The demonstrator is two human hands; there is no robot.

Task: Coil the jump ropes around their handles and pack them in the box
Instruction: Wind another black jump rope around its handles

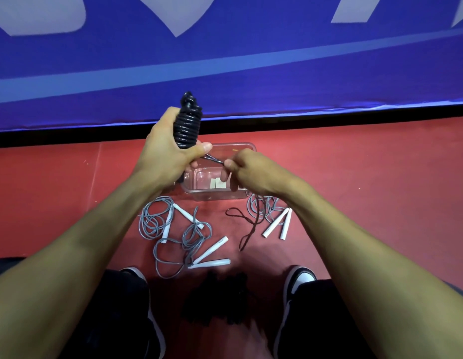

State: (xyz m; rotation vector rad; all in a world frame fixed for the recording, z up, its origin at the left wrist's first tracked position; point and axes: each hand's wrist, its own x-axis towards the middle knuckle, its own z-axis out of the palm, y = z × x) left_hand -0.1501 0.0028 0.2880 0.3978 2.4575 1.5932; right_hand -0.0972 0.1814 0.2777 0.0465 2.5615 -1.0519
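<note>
Loose ropes: grey-corded, white-handled jump ropes [173, 229] lie on the red floor [380, 190], nearer than both hands.
Right hand [251, 169]: pinches the black cord's free tail [212, 158].
Left hand [165, 151]: grips the black coiled jump rope [187, 125], upright.
Clear plastic box [240, 149]: directly beneath the hands, open.

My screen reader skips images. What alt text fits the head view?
A left hand grips a coiled black jump rope while the right hand pinches its loose end above a clear plastic box. Grey ropes with white handles lie uncoiled on the red floor.
</note>
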